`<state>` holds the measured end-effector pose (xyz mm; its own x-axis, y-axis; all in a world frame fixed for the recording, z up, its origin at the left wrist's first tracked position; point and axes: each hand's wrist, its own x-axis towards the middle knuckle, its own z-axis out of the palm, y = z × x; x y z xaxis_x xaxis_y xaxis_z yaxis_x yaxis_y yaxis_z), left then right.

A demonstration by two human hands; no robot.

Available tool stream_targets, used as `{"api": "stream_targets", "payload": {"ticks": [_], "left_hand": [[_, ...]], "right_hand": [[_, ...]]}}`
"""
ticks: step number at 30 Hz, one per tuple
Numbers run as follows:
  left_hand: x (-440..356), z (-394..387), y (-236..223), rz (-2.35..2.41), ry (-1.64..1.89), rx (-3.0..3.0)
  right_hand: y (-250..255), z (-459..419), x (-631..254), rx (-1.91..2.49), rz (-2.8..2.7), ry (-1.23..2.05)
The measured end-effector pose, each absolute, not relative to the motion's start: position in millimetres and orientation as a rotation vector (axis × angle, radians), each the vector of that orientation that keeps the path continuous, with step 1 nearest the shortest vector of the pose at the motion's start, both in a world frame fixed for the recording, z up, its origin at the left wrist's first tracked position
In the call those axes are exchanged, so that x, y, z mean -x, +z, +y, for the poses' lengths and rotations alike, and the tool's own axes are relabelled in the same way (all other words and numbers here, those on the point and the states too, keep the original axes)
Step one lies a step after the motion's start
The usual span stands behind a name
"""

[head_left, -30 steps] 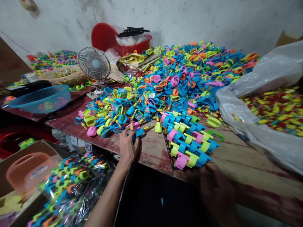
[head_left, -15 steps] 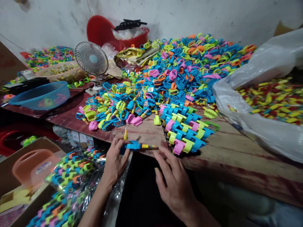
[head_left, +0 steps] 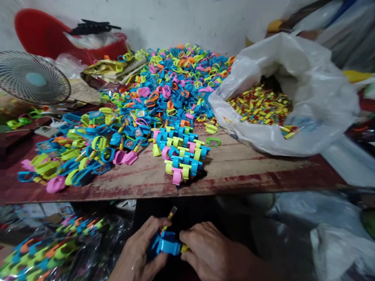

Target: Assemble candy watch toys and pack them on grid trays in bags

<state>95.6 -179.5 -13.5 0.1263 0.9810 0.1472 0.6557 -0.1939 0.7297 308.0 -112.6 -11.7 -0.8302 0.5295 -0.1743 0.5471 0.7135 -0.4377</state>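
Note:
Below the table's front edge, my left hand (head_left: 144, 246) is closed around a blue plastic toy watch (head_left: 169, 245). A thin tube with yellow bits and a clear end (head_left: 172, 213) sticks up by my left fingers. On the other side, my right hand (head_left: 209, 248) pinches a yellow piece (head_left: 184, 248) at the watch's right end; most of that piece is hidden by the fingers. On the table above stands a rack of blue, yellow and pink toy watches (head_left: 184, 152) in slanted rows.
A large heap of colourful toy watches (head_left: 175, 86) covers the back, with a nearer pile (head_left: 88, 144) to the left. An open white sack (head_left: 316, 97) holds small yellow and red pieces (head_left: 260, 105). A fan (head_left: 35, 80) stands left. Bagged watches (head_left: 38, 249) lie low left.
My hands have drawn the blue toy watch off the table edge, down toward my lap. My right hand, open before, has closed on the yellow piece. The view has turned right.

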Motion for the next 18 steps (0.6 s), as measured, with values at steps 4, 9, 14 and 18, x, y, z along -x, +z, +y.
{"api": "stream_targets", "payload": {"ticks": [4,9,14,18], "left_hand": [[-88.8,-176.2,-9.4,1.42,0.724,-1.782],[-41.4,-156.0,5.8,1.667,0.821,-1.625],[-11.4,-91.3,6.1,2.172,0.963,-1.759],[-27.3,-36.5,-13.1,2.322,1.018,-1.958]], "right_hand": [[4.2,-100.1,-326.0,-0.897,2.833,-1.048],[29.8,-67.8,-350.4,-0.925,2.412,-1.869],[9.0,-30.7,-370.9,-1.531,2.513,-2.183],[-21.7,-12.5,-372.8,-2.23,2.53,-2.03]]}}
